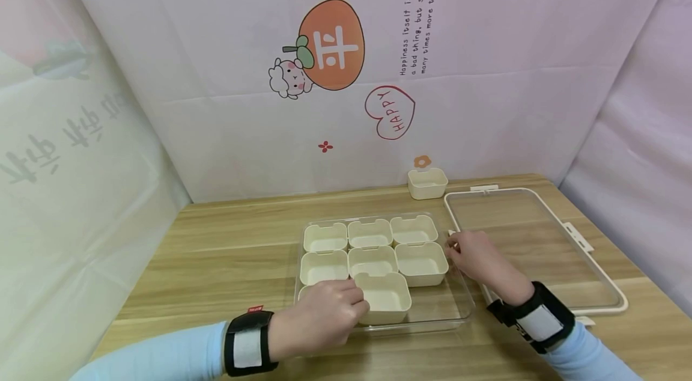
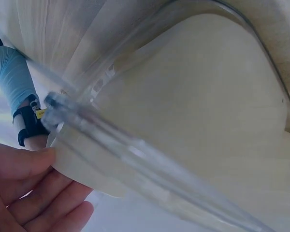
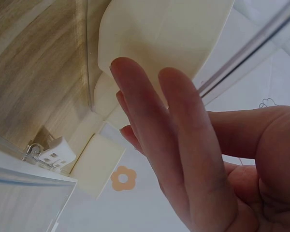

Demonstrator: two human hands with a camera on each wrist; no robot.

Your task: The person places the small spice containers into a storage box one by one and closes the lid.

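Observation:
A clear plastic container (image 1: 456, 326) on the table holds several small cream boxes in rows. My left hand (image 1: 321, 315) pinches the edge of a cream box (image 1: 385, 300) in the front row, thumb on one side and fingers on the other. That box sits a little higher than its neighbours. Another front-row box is mostly hidden behind the left hand. Beside the container's right wall is my right hand (image 1: 478, 256), next to the right-hand box (image 1: 421, 264) of the middle row. Its fingers (image 3: 145, 111) are extended and hold nothing in the right wrist view.
To the right lies a transparent lid (image 1: 535, 249) with a white frame and clips. One more cream box (image 1: 427, 184) stands at the table's back edge, against a printed cloth (image 1: 227, 128). Bare wood table (image 1: 216, 261) extends left of the container.

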